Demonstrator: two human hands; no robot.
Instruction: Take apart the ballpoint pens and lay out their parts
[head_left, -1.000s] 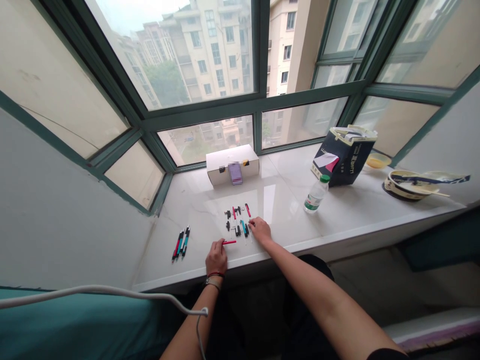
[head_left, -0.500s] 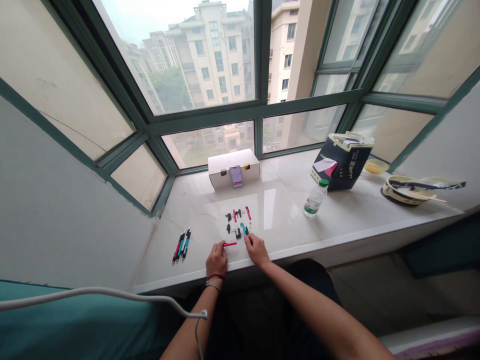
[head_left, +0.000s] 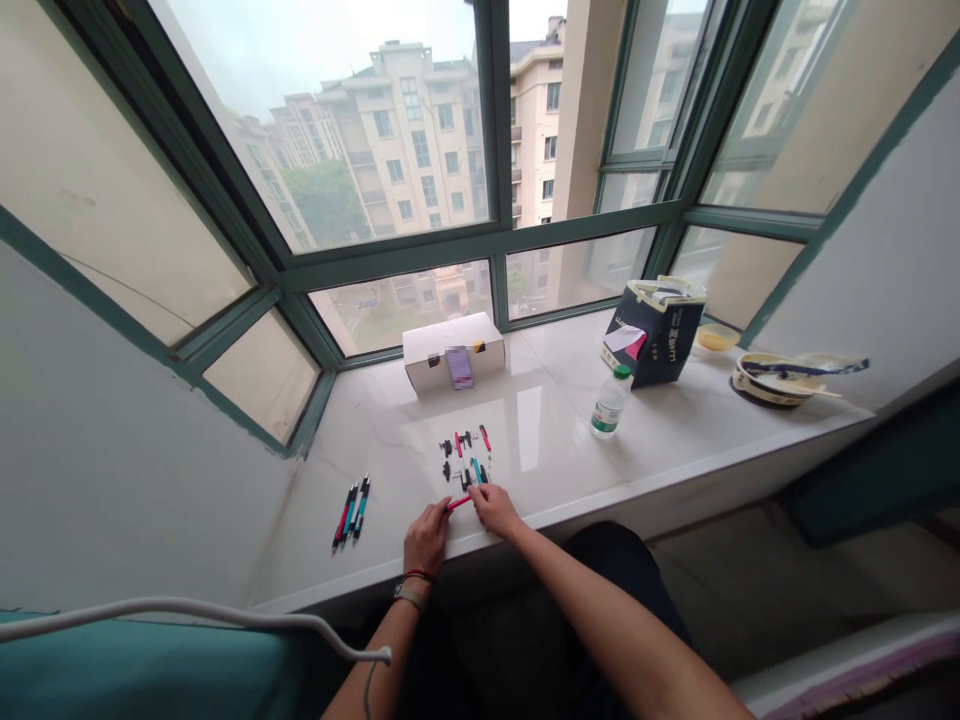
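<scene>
My left hand [head_left: 426, 538] is closed on a red pen barrel [head_left: 458, 503], pinching its left end just above the sill's front edge. The fingers of my right hand [head_left: 495, 510] are pinched at the barrel's other end; whether a small part is also between them is hidden. Just beyond the hands lie loose pen parts: red barrels [head_left: 485, 438], a teal barrel [head_left: 475, 471], black clips and grips [head_left: 447, 470], and tiny bits too small to name. To the left, several whole pens [head_left: 350, 515] in red, teal and black lie side by side.
On the white sill [head_left: 555, 460] a white box [head_left: 454, 352] stands by the window with a purple packet [head_left: 460, 368] against it. Rightward are a green-capped bottle [head_left: 608, 402], a dark paper bag [head_left: 652, 333], a yellow bowl [head_left: 718, 337] and a food bowl [head_left: 772, 382]. A white cable [head_left: 187, 606] crosses lower left.
My right hand has moved from the loose parts to the right end of the red barrel. The barrel is now tilted, its right end higher. The camera view has shifted slightly.
</scene>
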